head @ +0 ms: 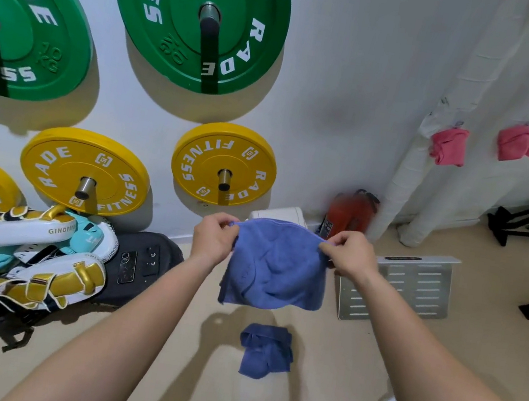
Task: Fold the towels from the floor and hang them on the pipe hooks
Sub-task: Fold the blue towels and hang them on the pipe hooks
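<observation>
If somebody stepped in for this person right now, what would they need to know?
Left hand pinches the held blue towel by its top left corner; right hand pinches its top right corner. It hangs spread between them.
Done: left pink towel and right pink towel hang at the white wrapped pipes.
Left: fold and hang this towel, then the crumpled blue towel on the floor.

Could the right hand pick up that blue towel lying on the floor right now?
Probably not yet: the right hand pinches a corner of the held blue towel, so it is busy. Nothing covers the floor towel, so the way is otherwise free.
</observation>
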`<state>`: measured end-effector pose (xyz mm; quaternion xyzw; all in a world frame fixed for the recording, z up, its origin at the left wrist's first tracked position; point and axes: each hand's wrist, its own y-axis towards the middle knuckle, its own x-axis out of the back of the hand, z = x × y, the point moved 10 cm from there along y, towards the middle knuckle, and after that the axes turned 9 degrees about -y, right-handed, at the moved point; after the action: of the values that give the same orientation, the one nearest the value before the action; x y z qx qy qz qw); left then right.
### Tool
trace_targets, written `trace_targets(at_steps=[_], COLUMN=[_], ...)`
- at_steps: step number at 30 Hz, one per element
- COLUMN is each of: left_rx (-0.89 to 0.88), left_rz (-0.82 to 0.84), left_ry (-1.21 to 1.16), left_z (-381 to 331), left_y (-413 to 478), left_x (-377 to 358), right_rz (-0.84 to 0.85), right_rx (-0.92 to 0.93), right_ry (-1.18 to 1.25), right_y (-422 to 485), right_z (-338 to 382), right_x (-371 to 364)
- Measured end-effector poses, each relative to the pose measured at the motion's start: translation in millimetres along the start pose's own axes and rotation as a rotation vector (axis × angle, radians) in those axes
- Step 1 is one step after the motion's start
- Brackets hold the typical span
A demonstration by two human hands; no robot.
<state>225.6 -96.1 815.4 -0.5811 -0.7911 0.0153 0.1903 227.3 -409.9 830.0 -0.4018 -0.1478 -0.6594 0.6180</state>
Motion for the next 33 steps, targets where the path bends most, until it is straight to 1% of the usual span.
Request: trace_targets(at_steps=[3, 6, 11, 14, 17, 20, 23, 26, 28, 31, 32, 33], left_rx=[-0.005, 0.001, -0.061, -0.111, -0.148, -0.179, -0.184, -0.177, -0.174, -0.193, -0.200, -0.205], left_rz=[0.137, 0.205, 0.206, 0.181, 0.128, 0.078, 0.107, 0.192, 0.220, 0.183, 0.174, 0.168], left_ry=[-0.102, -0.165, -0.132, -0.062, 0.023, 0.059, 0.050, -0.022, -0.040, -0.006, -0.007, -0.013], left_z=[4.7, 12.4, 16.3, 13.9, 8.6, 4.4, 2.2, -0.3, -0.8, -4.2, -6.5, -9.3], left_y=[-27.1, -45.8, -61.9, -64.9, -65.8, -64.2, -63.5, -61.8, -58.8, -51.3, -49.9, -48.6], left_x=[-35.0, -55.6, -59.1, -54.2, -45.3, -39.1, -40.5, -44.2, -43.7, -36.9, -34.8, -32.9], right_rz=[0.116, 0.145, 0.200, 0.253, 0.239, 0.210, 0.200, 0.210, 0.241, 0.377, 0.399, 0.378], right_rx=[0.023, 0.065, 0.067, 0.059, 0.050, 0.042, 0.041, 0.036, 0.053, 0.132, 0.169, 0.207], right_ry=[0.129, 0.187, 0.324, 0.389, 0.402, 0.419, 0.454, 0.485, 0.473, 0.479, 0.447, 0.382], right_y=[-16.6, -26.6, -37.1, -43.3, -44.4, -44.1, -41.9, -40.4, -41.3, -48.8, -50.0, -48.3], right_z=[8.9, 17.8, 22.9, 26.8, 27.9, 30.7, 33.1, 33.6, 35.3, 47.0, 49.9, 50.6], right_x=[-37.2, -61.9, -83.4, -89.9, -93.0, -94.7, -95.8, -95.9, -94.6, -96.4, -95.1, -91.2])
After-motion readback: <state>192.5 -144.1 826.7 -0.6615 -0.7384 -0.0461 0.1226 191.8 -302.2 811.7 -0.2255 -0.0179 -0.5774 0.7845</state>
